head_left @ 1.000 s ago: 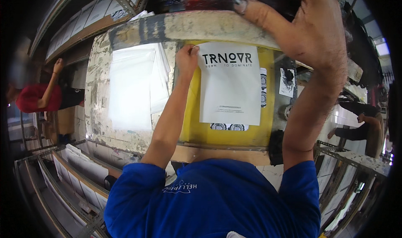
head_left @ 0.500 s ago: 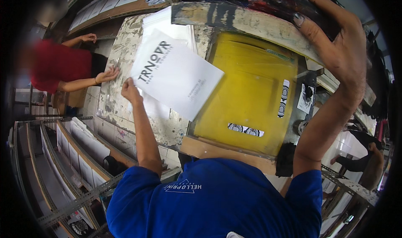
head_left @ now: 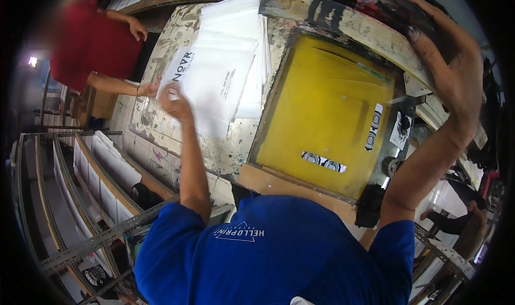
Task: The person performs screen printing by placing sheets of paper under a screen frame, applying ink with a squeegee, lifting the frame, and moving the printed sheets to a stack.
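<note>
My left hand [head_left: 176, 102] pinches the edge of a white printed sheet [head_left: 214, 90] with dark lettering, slightly blurred by motion. A co-worker's hand [head_left: 149, 87] reaches to the same edge; whether it grips the sheet I cannot tell. Beneath and beyond the sheet lies a fanned stack of white sheets [head_left: 230, 15]. On the far right, my raised right hand [head_left: 448, 50] is closed around a dark, ink-smeared block [head_left: 389, 5], its far fingers partly hidden. Below that block is a yellow printing screen [head_left: 327, 106] with a thick, paint-stained wooden bar [head_left: 322, 18] along its far side.
The worktable [head_left: 147, 106] has a paint-spotted top. A co-worker in a red shirt [head_left: 99, 45] stands at its left. Metal racks with boards [head_left: 102, 181] fill the lower left. A black cloth [head_left: 369, 202] hangs by the screen's near right corner. Another person's arm [head_left: 472, 224] shows at right.
My left hand has carried the printed sheet left, off the yellow screen's edge, to the co-worker's hand. The co-worker has come closer. My right hand still grips the dark block.
</note>
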Demonstrator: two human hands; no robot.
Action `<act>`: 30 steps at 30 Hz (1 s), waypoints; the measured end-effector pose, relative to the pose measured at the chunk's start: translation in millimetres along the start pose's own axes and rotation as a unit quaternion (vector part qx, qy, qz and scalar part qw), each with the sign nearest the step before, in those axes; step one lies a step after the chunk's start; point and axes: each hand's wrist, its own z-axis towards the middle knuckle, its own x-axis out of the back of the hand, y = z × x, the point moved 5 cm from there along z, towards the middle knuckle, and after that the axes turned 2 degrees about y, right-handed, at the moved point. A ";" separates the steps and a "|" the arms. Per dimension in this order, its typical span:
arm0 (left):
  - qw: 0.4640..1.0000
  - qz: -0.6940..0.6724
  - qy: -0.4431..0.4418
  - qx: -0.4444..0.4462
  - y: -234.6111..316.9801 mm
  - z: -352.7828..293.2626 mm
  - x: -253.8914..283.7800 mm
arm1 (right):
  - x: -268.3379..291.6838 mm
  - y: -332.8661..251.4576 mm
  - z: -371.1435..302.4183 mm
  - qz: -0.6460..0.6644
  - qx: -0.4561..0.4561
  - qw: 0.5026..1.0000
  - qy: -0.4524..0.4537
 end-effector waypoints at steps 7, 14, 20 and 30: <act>0.955 -0.002 -0.292 -0.057 161.4 -100.2 -60.8 | -0.3 12.4 -1.7 0.036 -0.015 0.999 -0.016; 0.968 -0.010 -0.250 0.012 141.7 -96.1 -80.0 | 0.2 4.8 -0.8 0.006 -0.024 0.999 -0.035; 0.956 -0.117 -0.250 0.101 139.2 -70.5 -86.1 | 1.2 6.3 0.6 -0.001 0.011 1.000 -0.003; 0.957 -0.214 -0.195 0.004 198.4 -45.3 -57.8 | 2.2 2.5 3.3 -0.003 -0.015 1.000 -0.027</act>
